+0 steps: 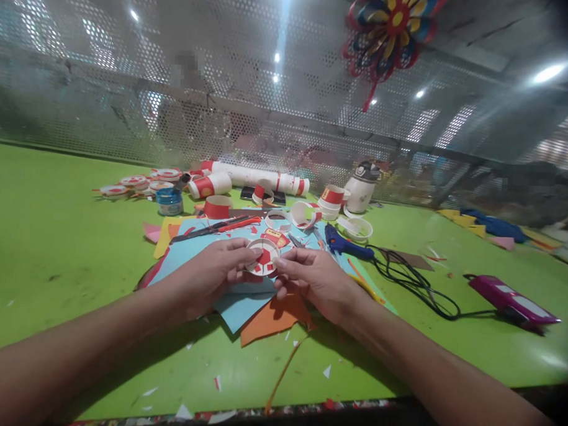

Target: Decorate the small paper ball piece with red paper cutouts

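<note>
A shallow, round paper cup base [265, 267] with red paper pieces stuck inside it is held up over the sheets. My left hand [219, 270] grips its left rim, thumb on the inner face. At the right rim, the fingers of my right hand [316, 279] are closed on the same cup base; whether they also pinch a tiny piece cannot be made out. Beneath both hands lie light blue paper sheets [184, 259] and an orange sheet [275, 318]. Just beyond them are red paper scraps [274, 238], a utility knife [213, 228] and cut cup rings [278, 221].
A blue glue gun [345, 245] lies right of my hands, near a tangled black cable [416, 283] and a magenta device [511, 300]. Behind stand stacked paper cups [252, 176], a paint jar [169, 201], a white kettle [360, 188] and finished red-and-white discs [133, 181].
</note>
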Motion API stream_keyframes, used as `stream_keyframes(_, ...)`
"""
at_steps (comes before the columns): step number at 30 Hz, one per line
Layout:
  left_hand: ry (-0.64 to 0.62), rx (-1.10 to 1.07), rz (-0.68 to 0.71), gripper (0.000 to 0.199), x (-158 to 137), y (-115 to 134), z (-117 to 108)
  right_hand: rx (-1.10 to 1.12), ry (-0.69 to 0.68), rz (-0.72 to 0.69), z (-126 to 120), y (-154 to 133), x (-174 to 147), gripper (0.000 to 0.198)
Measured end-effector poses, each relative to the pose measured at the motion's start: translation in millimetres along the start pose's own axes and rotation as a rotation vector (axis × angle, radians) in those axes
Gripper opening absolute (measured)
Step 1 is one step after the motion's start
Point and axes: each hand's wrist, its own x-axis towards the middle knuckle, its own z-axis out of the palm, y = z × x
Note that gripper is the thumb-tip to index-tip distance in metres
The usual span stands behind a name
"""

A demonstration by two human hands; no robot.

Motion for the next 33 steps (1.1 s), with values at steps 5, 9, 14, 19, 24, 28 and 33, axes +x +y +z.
stream_keyframes(5,0.002,-0.002,-0.013,0.016,0.2,0.7,1.4,-0.083,-0.002,0.022,-3.1,-0.3,1.4,0.030)
stream_keyframes(9,0.054,0.024,0.017,0.013,2.8,1.7,-3.0,-0.136,0.112,-0.048,-8.8,-7.4,2.9,0.037)
stream_keyframes(14,0.093,0.058,0.035,0.017,4.1,3.5,-7.3,-0.230,0.217,-0.222,-19.1,-21.8,2.7,0.036)
stream_keyframes(19,0.088,0.056,-0.013,0.018,4.5,3.5,-8.7,-0.326,0.313,-0.338,-35.2,-26.4,8.6,0.031)
stream_keyframes(24,0.091,0.026,-0.004,0.018,7.4,1.5,-15.0,-0.448,0.317,-0.313,-42.2,-21.3,14.0,0.026)
stream_keyframes(28,0.095,0.024,-0.018,0.015,8.3,1.7,-14.6,-0.550,0.296,-0.301,-35.7,-19.0,11.5,0.020)
stream_keyframes(33,0.112,0.016,-0.036,0.014,7.1,4.6,-12.2,-0.763,0.268,-0.345,-32.2,-19.6,8.6,0.020)
